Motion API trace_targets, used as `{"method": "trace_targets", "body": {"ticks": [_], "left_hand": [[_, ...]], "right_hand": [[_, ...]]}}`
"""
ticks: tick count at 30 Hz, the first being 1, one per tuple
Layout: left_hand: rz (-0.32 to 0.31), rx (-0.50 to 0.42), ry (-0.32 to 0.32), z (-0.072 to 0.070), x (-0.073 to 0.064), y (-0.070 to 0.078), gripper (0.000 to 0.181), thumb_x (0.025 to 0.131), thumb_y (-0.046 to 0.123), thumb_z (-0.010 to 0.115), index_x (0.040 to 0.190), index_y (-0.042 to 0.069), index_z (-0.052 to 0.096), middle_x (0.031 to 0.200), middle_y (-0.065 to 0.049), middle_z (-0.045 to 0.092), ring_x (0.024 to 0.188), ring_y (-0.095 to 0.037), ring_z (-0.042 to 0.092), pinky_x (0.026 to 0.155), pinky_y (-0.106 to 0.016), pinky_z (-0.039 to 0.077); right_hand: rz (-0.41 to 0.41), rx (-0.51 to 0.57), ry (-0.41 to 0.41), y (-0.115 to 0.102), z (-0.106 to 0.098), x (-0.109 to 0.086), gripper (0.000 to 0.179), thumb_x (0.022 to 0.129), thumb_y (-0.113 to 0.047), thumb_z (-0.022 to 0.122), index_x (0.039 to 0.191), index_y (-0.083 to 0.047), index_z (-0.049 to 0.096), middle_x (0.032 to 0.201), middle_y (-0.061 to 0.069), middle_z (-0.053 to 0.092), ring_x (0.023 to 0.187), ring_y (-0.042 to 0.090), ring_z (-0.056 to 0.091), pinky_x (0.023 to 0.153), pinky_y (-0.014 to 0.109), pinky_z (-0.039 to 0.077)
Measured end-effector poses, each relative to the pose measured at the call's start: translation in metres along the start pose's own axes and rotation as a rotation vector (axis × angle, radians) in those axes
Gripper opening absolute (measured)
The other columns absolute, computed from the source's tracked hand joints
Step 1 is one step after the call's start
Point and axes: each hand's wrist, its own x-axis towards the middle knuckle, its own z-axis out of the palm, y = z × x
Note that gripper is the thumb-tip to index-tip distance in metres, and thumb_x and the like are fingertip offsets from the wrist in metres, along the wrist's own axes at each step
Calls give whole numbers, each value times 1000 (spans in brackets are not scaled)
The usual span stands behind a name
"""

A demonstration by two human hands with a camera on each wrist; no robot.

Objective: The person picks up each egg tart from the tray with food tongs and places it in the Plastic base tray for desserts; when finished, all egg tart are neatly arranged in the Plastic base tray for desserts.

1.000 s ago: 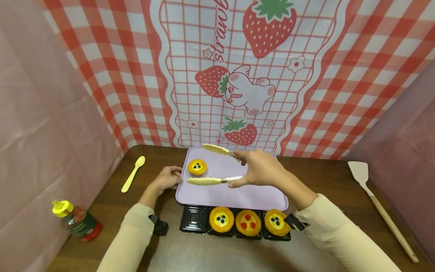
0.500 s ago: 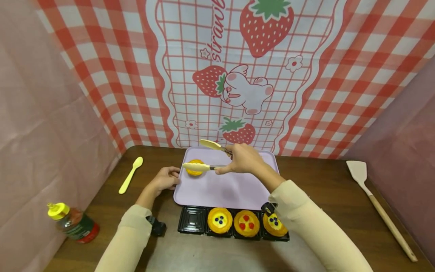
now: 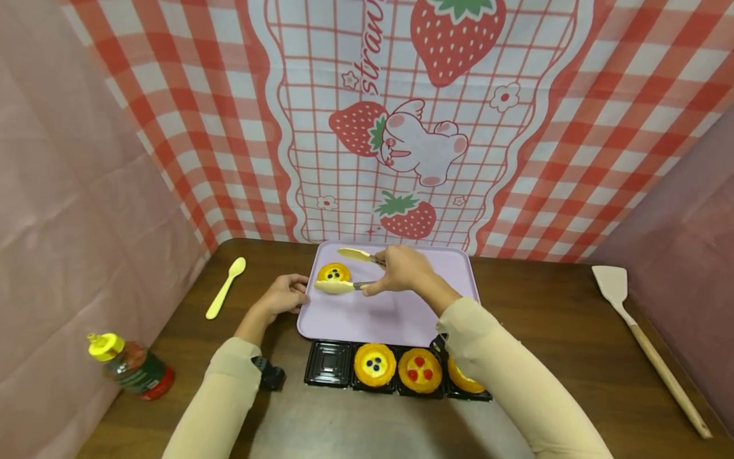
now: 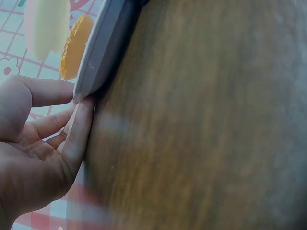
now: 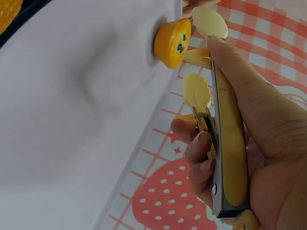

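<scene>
My right hand (image 3: 404, 269) grips a pair of tongs (image 3: 335, 287) with pale yellow tips, spread apart above the tray. The tips point left, at either side of an egg tart (image 3: 334, 271) with dark berries, and stand apart from it in the right wrist view. That tart sits near the left end of a lilac tray (image 3: 373, 322). My left hand (image 3: 282, 296) holds the tray's left edge. Thumb and forefinger pinch the tray rim (image 4: 93, 67) in the left wrist view.
Before the tray, black boxes run in a row: the left box (image 3: 329, 363) has no tart, the others hold tarts (image 3: 374, 365), one with red berries (image 3: 420, 370). A yellow spoon (image 3: 226, 288) and sauce bottle (image 3: 132, 366) are left; a spatula (image 3: 650, 350) lies right.
My right hand has moved the tongs left and away from me, over to the tart. The left hand has stayed on the tray edge.
</scene>
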Motion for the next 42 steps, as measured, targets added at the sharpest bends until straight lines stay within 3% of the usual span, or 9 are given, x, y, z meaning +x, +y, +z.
{"method": "trace_targets", "body": {"ticks": [2, 5, 9, 15, 22, 42], "left_hand": [[-3, -8, 0, 0, 0, 0, 52, 84, -3, 65, 133, -9, 49, 102, -17, 57, 83, -21, 58, 65, -35, 57], [-8, -9, 0, 0, -1, 0, 53, 84, -3, 64, 134, -9, 49, 103, -17, 57, 83, -21, 58, 65, -34, 57], [-2, -1, 0, 1, -2, 1, 53, 84, -3, 64, 134, -10, 49, 103, -18, 57, 83, -21, 58, 64, -34, 57], [-1, -7, 3, -1, -1, 2, 52, 84, -2, 64, 133, -10, 49, 101, -17, 57, 83, -21, 58, 65, -34, 57], [-5, -12, 4, -2, 0, 2, 52, 84, -3, 63, 134, -9, 49, 101, -16, 57, 82, -20, 58, 64, -34, 56], [-7, -32, -4, 1, -2, 2, 51, 83, -5, 63, 132, -10, 49, 98, -15, 55, 78, -18, 57, 61, -33, 56]], "right_hand": [[20, 2, -9, -1, 3, 3, 91, 60, -66, 85, 130, -10, 66, 117, 4, 70, 79, 16, 57, 63, 30, 45], [44, 14, -34, -1, 5, 5, 91, 60, -65, 85, 129, -10, 67, 101, 2, 71, 72, 15, 52, 58, 28, 39], [57, 17, -52, -2, 7, 5, 87, 61, -62, 86, 127, -9, 68, 79, 0, 62, 66, 14, 46, 56, 27, 35], [59, -17, -50, -5, 9, 6, 79, 64, -58, 87, 124, -9, 70, 76, -2, 58, 66, 14, 45, 56, 28, 35], [35, -29, -65, -9, 12, 6, 73, 70, -55, 85, 126, -10, 69, 64, -1, 43, 60, 13, 34, 54, 28, 29], [44, -16, -68, -6, 12, 2, 70, 72, -53, 84, 126, -12, 69, 65, -1, 45, 61, 14, 36, 55, 29, 30]]}}
